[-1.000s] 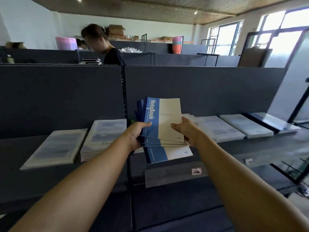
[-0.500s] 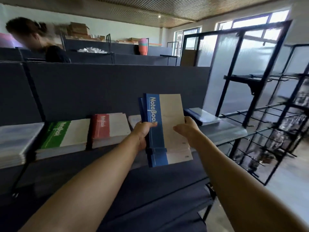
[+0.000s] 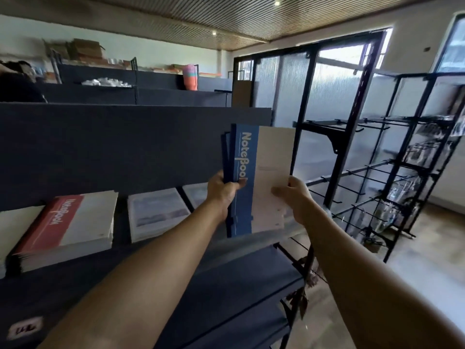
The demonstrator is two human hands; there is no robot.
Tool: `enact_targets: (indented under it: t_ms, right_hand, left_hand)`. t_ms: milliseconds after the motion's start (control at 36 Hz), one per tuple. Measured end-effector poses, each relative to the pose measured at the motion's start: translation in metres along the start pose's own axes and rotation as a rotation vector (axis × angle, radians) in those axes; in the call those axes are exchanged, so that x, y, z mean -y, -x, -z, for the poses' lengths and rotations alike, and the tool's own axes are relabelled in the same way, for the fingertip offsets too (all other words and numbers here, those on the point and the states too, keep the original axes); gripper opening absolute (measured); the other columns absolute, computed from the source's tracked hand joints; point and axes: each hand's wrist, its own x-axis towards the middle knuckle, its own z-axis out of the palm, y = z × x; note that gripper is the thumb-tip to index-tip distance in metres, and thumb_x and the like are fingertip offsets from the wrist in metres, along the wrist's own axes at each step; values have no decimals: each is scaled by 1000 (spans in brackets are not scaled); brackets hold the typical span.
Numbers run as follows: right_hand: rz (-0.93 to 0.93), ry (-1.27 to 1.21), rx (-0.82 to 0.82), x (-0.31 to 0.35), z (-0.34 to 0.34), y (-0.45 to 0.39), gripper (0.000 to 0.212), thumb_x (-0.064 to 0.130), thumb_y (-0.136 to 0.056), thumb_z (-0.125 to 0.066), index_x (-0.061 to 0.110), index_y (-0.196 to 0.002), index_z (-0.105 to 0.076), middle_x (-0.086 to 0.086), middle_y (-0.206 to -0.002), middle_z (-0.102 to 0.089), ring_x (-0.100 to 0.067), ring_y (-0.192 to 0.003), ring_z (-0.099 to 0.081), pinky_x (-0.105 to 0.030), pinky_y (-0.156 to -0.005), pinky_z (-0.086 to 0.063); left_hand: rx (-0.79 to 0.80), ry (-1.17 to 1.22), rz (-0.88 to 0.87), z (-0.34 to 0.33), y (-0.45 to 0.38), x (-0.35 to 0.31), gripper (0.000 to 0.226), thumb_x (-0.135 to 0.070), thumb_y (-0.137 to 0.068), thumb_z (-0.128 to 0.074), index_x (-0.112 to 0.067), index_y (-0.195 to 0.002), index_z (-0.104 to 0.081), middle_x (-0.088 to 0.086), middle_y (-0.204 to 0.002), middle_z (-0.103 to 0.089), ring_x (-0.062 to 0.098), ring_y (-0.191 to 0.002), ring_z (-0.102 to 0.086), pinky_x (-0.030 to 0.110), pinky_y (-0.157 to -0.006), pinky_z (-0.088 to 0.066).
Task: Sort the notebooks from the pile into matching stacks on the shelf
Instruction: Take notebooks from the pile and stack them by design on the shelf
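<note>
Item in hand: a bundle of blue notebooks [image 3: 247, 177], held upright and slightly fanned above the right end of the shelf [image 3: 251, 250], the left hand [image 3: 222, 191] gripping the blue spine edge with the thumb across the front cover, the right hand [image 3: 293, 197] pinching the cream edge of the front copy. On the shelf left of the bundle: a pale-covered stack [image 3: 157, 214] next to it, then a red notebook stack [image 3: 68, 227] further left; no blue stack is visible, the bundle hiding the shelf behind it. Step judged: carrying sorted blues to their place; next move calls for squaring the fanned copies and laying them flat on a free stretch of shelf, clear of both unlike stacks.
</note>
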Motion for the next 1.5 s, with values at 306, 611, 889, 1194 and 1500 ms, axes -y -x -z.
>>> enact_targets:
  t_ms: [306,611,889,1194,1500]
  right_hand:
    - [-10,-20,18,-19,41,-86,35,-14,-82,-53,6,-111,-58,-12,-104,-63,-30,-98,-57,-47,-96,-48]
    - [-46,-73,226,-61,78,-150,34,-16,-79,-57,6,-104,-59,-12,-99,-64,-36,-102,-59,-46,-94,-49]
    - [49,355,403,-107,79,-150,15,3,-92,-41,17,-92,-45,-2,-80,-46,-20,-74,-47,-31,-62,-39]
    - [-120,309,343,-79,60,-200,14,4,-89,-50,4,-101,-58,-11,-86,-54,-22,-73,-53,-27,-51,-39]
    - [46,664,255,-82,33,-222,37,9,-90,-50,10,-127,-51,-11,-124,-58,-28,-113,-56,-29,-87,-45]
  left_hand:
    - [6,-10,-30,-72,-53,16,33,-1,-85,-67,-5,-118,-61,6,-115,-65,19,-98,-59,30,-84,-47]
    - [-144,-12,-32,-131,-65,47,30,1,-86,-65,-16,-110,-59,-1,-103,-62,12,-92,-56,18,-67,-43]
    - [-306,-357,86,-142,-60,100,52,1,-89,-60,-13,-133,-35,5,-126,-53,22,-117,-51,30,-91,-40]
    - [-368,-526,239,-138,-124,86,53,0,-77,-73,-7,-122,-46,13,-123,-58,28,-109,-57,35,-90,-50]
    - [-309,-672,261,-119,-167,102,49,-3,-76,-73,-4,-121,-54,14,-117,-61,30,-105,-60,36,-88,-52]
